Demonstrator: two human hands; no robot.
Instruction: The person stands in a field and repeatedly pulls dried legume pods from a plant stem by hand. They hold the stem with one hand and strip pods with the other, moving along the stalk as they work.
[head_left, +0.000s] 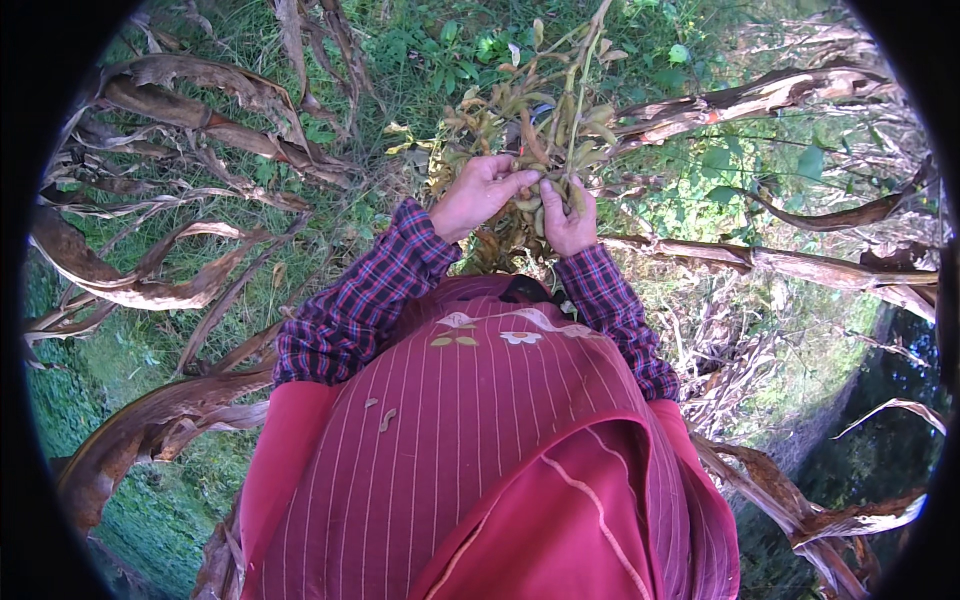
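Observation:
Both hands are together at the upper middle, among the pods of a bean plant (559, 127) that looks like soybean, with fuzzy green and brown pods on upright stems. My left hand (486, 191) has its thumb and fingers closed on pods at the cluster's lower left. My right hand (571, 217) pinches a green pod (576, 196) on the right side of the same cluster. The two thumbs nearly meet. Parts of the fingers are hidden behind the pods. Yellowed, dry leaves (491, 244) hang below and between the hands.
Dry corn stalks with curled leaves stand on the left (202, 124) and right (795, 262). Green grass and weeds (442, 60) cover the ground. A red striped apron (450, 420) spans the lower middle, with small pod pieces (387, 419) lying on it.

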